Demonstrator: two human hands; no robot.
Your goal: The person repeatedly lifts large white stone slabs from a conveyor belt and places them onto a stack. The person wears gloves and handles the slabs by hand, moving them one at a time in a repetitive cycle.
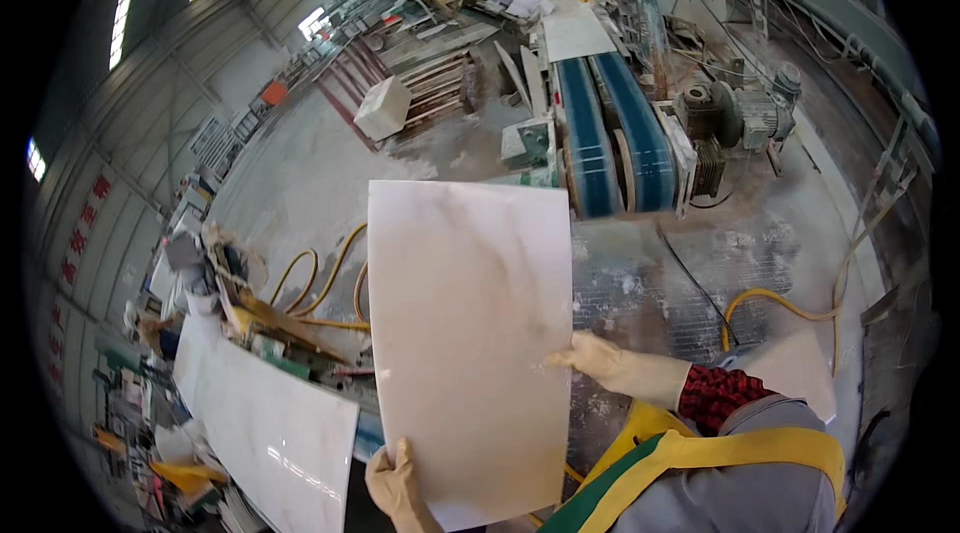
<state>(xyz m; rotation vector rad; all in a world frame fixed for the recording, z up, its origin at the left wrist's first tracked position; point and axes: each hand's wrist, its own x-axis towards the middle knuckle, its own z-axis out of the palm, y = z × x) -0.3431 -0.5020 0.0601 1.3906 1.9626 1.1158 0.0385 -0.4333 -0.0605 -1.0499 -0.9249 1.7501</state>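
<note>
A large rectangular stone slab (pixel 470 343), white with faint brownish veining and a glossy face, stands upright in front of me. My left hand (pixel 395 486), in a cream rubber glove, grips its lower left edge with the thumb on the near face. Around the right edge, a little below mid-height, closes my right hand (pixel 598 361) in a matching glove. The fingers behind the slab are hidden. To the left lies another glossy white slab (pixel 265 423), apart from the held one.
Ahead stands a conveyor with two blue belts (pixel 590 148) and a pale slab (pixel 578 33) on it; a motor (pixel 750 118) sits at its right. A wooden pallet (pixel 435 98) and white block (pixel 383 110) are farther left. Yellow hoses (pixel 335 273) cross the wet floor.
</note>
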